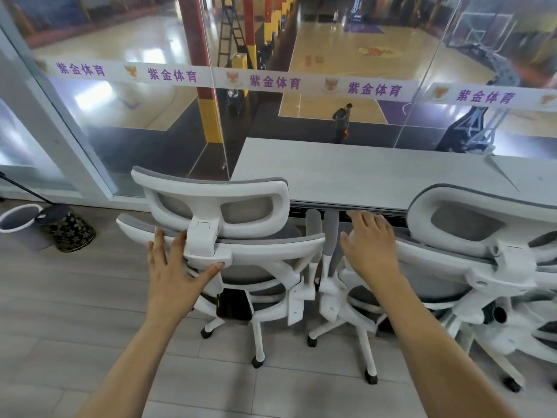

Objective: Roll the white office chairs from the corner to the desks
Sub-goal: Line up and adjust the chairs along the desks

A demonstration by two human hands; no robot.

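Observation:
Two white office chairs with grey mesh stand side by side, backs toward me, at the front edge of a long grey desk [346, 170]. The left chair [265, 251] is in the middle of the view and the right chair [470, 254] is at the right. My left hand [171, 267] lies with fingers spread on the top of the left chair's backrest, thumb reaching under the headrest bracket. My right hand [370, 242] hovers with straight fingers over the gap between the chairs, by the right chair's backrest edge. Neither hand grips anything.
A glass wall [271, 86] runs behind the desk and overlooks a sports hall below. On the floor at the left stand a white bin [18, 221] and a dark patterned bin [70, 230]. Part of another white chair [542, 336] shows at the far right. The wood-look floor extends toward me.

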